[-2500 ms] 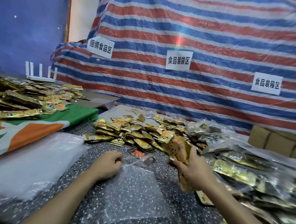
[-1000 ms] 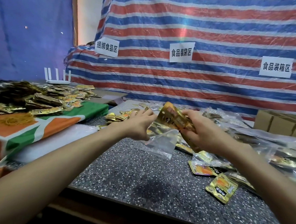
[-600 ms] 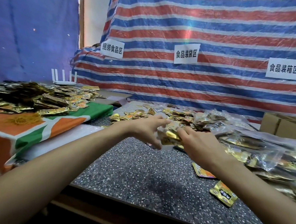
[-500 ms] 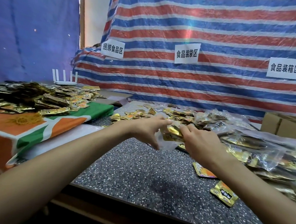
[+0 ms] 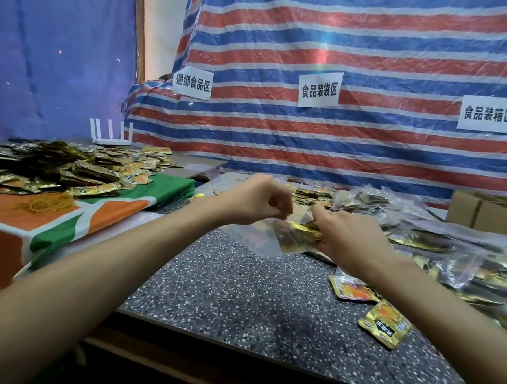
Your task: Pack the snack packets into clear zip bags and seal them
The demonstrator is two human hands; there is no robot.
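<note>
1. head view: the left hand [image 5: 257, 201] and the right hand [image 5: 352, 238] are raised close together above the table [image 5: 240, 302]. the left hand has its fingers curled and pinches the upper edge of the zip bag [image 5: 251, 240]. the right hand grips the same bag at its right side, where the snack packets [image 5: 295, 235] sit inside it.
2. the zip bag hangs in the air between the two hands, and its lower corner is free above the table. i cannot tell if the zip strip is already pressed closed, because the fingers cover it.
3. as i judge it, the bag is thin, soft, light film that folds and slides easily. the packets are light foil, smooth and a little stiff, so they can slip out if the mouth tilts down. the best hold is a pinch at both ends of the zip strip, with the weight hanging low.
4. beside the right forearm, two stray packets [image 5: 384, 325] lie flat on the table.
5. behind the hands is a heap of unpacked packets [image 5: 311, 193]. to the right are a pile of filled bags [image 5: 463, 255] and a cardboard box [image 5: 486, 213].
6. to the left, an orange and green cloth [image 5: 104, 210] carries a second heap [image 5: 57, 167] and a bunch of rubber bands [image 5: 44, 206].
7. nothing stands between the hands. the filled bags are near the right arm, and i think a wide move could push them.
</note>
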